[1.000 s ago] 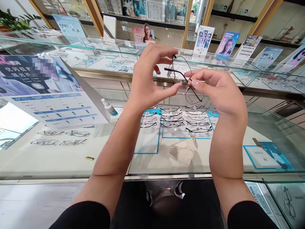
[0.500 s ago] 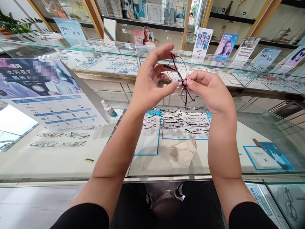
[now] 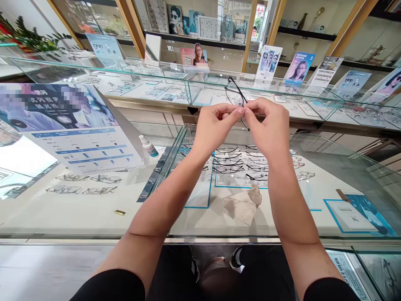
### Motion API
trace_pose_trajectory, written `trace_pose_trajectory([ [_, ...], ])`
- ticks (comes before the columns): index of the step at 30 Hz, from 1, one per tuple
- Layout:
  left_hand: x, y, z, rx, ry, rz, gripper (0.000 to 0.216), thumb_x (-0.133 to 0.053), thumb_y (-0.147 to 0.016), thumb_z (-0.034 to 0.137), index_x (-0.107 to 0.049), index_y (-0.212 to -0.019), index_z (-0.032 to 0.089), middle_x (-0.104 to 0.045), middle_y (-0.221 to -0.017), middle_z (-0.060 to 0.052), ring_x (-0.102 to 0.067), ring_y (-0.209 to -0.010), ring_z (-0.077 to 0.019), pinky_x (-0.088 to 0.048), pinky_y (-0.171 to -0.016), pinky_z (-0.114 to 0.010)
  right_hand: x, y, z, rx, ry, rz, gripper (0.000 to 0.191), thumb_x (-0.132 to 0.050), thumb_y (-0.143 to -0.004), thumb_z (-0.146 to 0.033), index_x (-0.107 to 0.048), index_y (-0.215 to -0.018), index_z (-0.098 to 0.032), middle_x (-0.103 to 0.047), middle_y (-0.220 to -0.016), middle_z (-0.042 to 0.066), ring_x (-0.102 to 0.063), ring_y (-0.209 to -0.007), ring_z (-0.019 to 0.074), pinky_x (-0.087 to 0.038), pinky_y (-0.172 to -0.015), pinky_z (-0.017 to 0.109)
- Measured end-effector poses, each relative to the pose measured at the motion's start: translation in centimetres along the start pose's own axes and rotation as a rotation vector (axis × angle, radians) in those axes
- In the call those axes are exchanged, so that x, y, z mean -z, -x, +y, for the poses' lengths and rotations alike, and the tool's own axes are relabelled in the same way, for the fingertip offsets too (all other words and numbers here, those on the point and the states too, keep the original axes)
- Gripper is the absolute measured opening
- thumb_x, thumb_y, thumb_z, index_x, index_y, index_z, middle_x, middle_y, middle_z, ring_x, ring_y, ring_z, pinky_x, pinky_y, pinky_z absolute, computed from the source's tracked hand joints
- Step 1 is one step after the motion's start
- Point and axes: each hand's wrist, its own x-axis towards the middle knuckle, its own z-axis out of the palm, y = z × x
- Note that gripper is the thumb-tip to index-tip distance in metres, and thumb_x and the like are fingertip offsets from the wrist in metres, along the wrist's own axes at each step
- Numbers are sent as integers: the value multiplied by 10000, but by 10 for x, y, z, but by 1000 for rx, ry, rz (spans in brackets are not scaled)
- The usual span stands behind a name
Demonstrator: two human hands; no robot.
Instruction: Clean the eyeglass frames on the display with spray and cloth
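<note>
A pair of thin dark-framed eyeglasses [image 3: 237, 88] is held up above the glass display counter [image 3: 200, 228]. My left hand [image 3: 216, 125] pinches it near the middle, fingers curled and thumb against the frame. From the other side, my right hand [image 3: 267, 125] grips it too, its thumb and fingertips meeting the left ones. One rim and a dark temple stick up over the fingers; part of the lower rim shows between the hands. Below lie several rows of eyeglasses [image 3: 228, 161] and a crumpled beige cloth [image 3: 244, 203].
To the left stand a large printed sign [image 3: 78, 138] and a small white spray bottle [image 3: 148, 146]. A small gold-coloured piece [image 3: 119, 212] lies before them. A second glass showcase [image 3: 163, 90] with leaflets [image 3: 300, 68] spans the back. A blue-and-white card [image 3: 354, 215] lies at right.
My left hand has closed from spread fingers to a pinch on the eyeglasses, moving right beside the right hand. The eyeglasses have turned and sit slightly lower.
</note>
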Motion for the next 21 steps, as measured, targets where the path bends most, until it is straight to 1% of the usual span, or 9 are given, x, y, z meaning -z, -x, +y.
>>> trace_pose_trajectory([
  [3, 3, -6, -3, 95, 22, -61, 269, -822, -881, 445, -804, -831, 181, -685, -707, -13, -573, -674, -131, -446, -637, -282, -1, 2, -2, -10, 73, -19, 159, -642, -985, -256, -787, -917, -255, -794, -980, 57, -725, -1017, 274, -543, -979, 461],
  [7, 5, -12, -15, 168, 27, -101, 197, -795, -880, 367, -800, -826, 177, -666, -688, 0, -494, -621, -100, -421, -633, -274, -2, 1, 2, -9, 99, -75, 195, -645, -965, -248, -823, -885, -264, -823, -971, 56, -740, -947, 276, -549, -949, 478],
  [10, 6, -18, -30, 162, 8, -105, 186, -798, -865, 362, -800, -830, 179, -637, -671, 7, -471, -623, -104, -389, -627, -275, -4, 1, 6, -12, 106, -113, 206, -645, -970, -290, -841, -907, -278, -822, -915, 49, -735, -912, 271, -554, -934, 482],
  [13, 8, -24, -46, 120, -81, -103, 207, -790, -862, 389, -797, -817, 188, -606, -640, 11, -465, -618, -120, -360, -616, -282, -6, -1, 8, -64, 148, -170, 183, -664, -964, -313, -832, -901, -278, -790, -834, 47, -702, -817, 253, -547, -896, 472],
  [15, 9, -28, -56, 99, -186, -113, 216, -777, -869, 407, -802, -828, 197, -553, -587, 22, -443, -591, -128, -338, -608, -289, -5, -2, 9, -111, 179, -197, 196, -689, -962, -336, -789, -812, -260, -735, -744, 40, -663, -747, 237, -537, -863, 457],
  [17, 9, -31, -67, 74, -330, -118, 201, -766, -874, 396, -814, -839, 204, -526, -558, 22, -449, -581, -142, -332, -613, -299, -2, -4, 10, -142, 190, -170, 330, -705, -975, -395, -689, -681, -247, -621, -623, 18, -606, -680, 215, -526, -824, 437],
  [19, 8, -33, -81, 54, -514, -112, 150, -767, -868, 347, -831, -845, 213, -580, -588, -6, -517, -619, -175, -368, -642, -314, 2, -4, 10, -134, 173, -104, 466, -678, -1008, -485, -582, -618, -248, -485, -551, -9, -540, -628, 191, -514, -781, 414],
  [21, 5, -35, -95, 65, -714, -125, 116, -763, -867, 303, -852, -878, 229, -685, -696, -55, -619, -723, -229, -437, -706, -337, 6, -5, 10, -84, 140, -60, 533, -604, -1043, -585, -532, -633, -251, -399, -548, -25, -483, -601, 170, -497, -741, 390],
])
